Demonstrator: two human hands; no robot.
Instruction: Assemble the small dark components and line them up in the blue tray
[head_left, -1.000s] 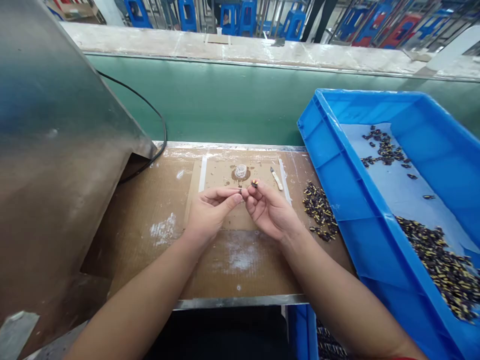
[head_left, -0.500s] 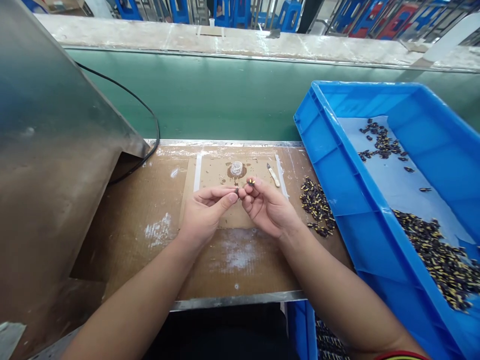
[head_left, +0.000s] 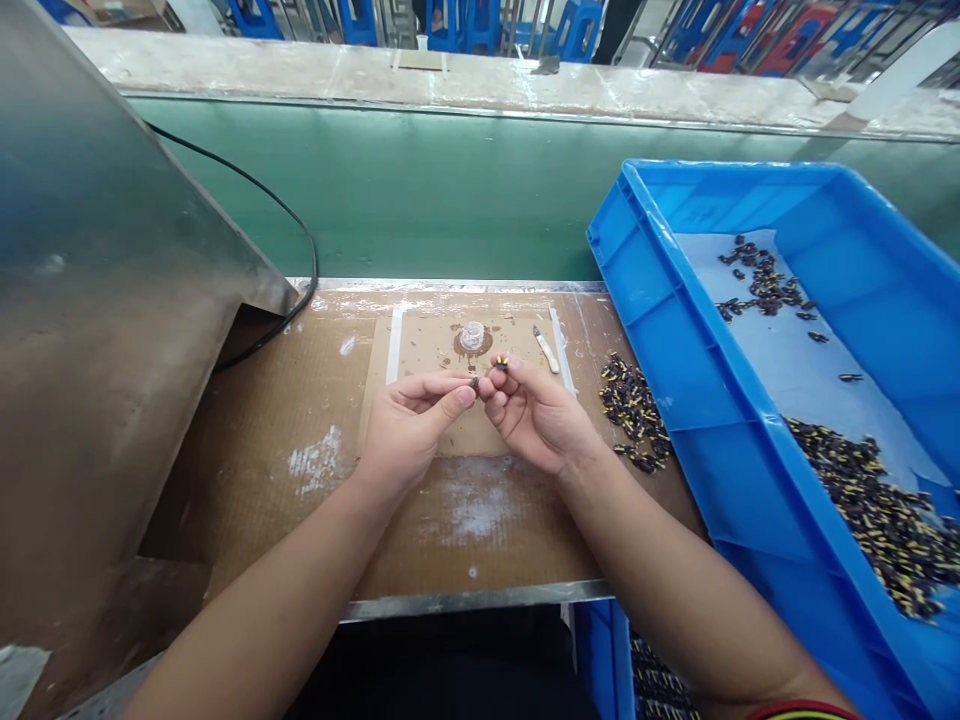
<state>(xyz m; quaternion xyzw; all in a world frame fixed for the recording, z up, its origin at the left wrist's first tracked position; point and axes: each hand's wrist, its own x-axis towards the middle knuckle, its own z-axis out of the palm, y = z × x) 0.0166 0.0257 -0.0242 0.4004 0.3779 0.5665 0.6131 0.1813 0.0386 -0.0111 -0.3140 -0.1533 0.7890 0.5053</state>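
Observation:
My left hand (head_left: 411, 425) pinches a tiny dark piece (head_left: 474, 382) between thumb and forefinger. My right hand (head_left: 534, 420) holds a small dark piece with yellow marks (head_left: 500, 363) in its fingertips, and the two pieces are a short gap apart. Just beyond my hands, a small clear glass jar (head_left: 472, 337) stands on a brown stain on a cardboard sheet (head_left: 431, 345). A craft knife with a pale handle (head_left: 547, 350) lies to the right of the jar.
A heap of dark-and-yellow pieces (head_left: 632, 412) lies on the bench right of the cardboard. A blue plastic crate (head_left: 675, 320) beyond it holds more on a paper liner (head_left: 780, 375). A steel hood (head_left: 97, 300) fills the left, with a black cable (head_left: 277, 190) against the green wall (head_left: 420, 200).
The whole scene sits slightly higher and further left than a second ago. My hands have barely shifted relative to the cardboard and keep their hold on the pieces.

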